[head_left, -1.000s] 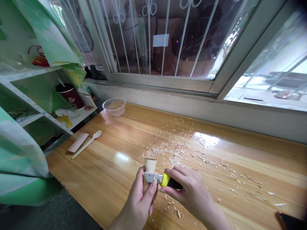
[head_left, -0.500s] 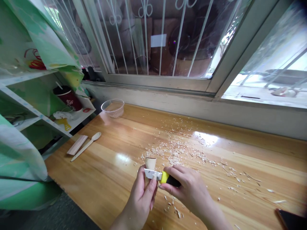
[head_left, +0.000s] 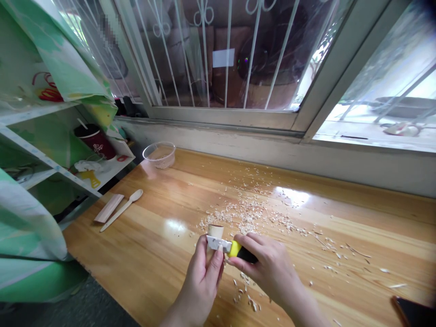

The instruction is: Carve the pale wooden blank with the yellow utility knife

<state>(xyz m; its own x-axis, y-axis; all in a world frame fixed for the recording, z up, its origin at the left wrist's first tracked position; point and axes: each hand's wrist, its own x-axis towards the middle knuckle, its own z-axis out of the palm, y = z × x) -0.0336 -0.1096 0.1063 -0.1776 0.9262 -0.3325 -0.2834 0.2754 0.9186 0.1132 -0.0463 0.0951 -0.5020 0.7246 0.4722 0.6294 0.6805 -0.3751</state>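
Observation:
My left hand (head_left: pixel 207 270) is closed around a small pale piece of wood (head_left: pixel 215 231), whose rounded-off top stands above the fingers. In my right hand (head_left: pixel 264 259) is a utility knife (head_left: pixel 235 249) with a yellow and black handle, gripped near its blade end. The short, wide blade (head_left: pixel 218 244) lies across the near face of the wood, and my left thumb touches it. The lower part of the wood is hidden by my left fingers. Wood shavings (head_left: pixel 247 213) are strewn over the table beyond and beside both hands.
A wooden spoon (head_left: pixel 124 210) and a flat wood strip (head_left: pixel 109 208) lie on the table (head_left: pixel 153 254) to the left. Behind them stands a clear plastic bowl (head_left: pixel 159 155). A dark phone (head_left: pixel 413 311) is at the lower right. White shelves (head_left: pixel 37 152) border the left, below a window.
The knife blade has shifted slightly up the wood, toward its top end. Both hands keep their hold, and the view has moved a little.

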